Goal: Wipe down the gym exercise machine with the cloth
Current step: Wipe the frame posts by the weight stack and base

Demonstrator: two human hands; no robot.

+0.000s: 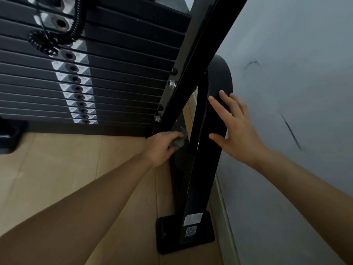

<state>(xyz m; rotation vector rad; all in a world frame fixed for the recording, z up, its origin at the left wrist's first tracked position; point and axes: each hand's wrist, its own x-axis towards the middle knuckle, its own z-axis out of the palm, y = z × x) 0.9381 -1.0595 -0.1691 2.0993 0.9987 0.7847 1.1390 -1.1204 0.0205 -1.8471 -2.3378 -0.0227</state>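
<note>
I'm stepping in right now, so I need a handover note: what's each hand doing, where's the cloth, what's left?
Left hand grips the cloth low on the black frame, near the floor.
Right hand is open, resting on the slanted post.
What is already wiped cannot be told.
Probably left: this post, its foot plate, the weight stack.

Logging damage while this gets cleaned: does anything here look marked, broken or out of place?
Yes: the grey wall beside the machine frame carries dark scuff marks, one long streak and a smaller smudge higher up. The frame itself looks intact.
</note>
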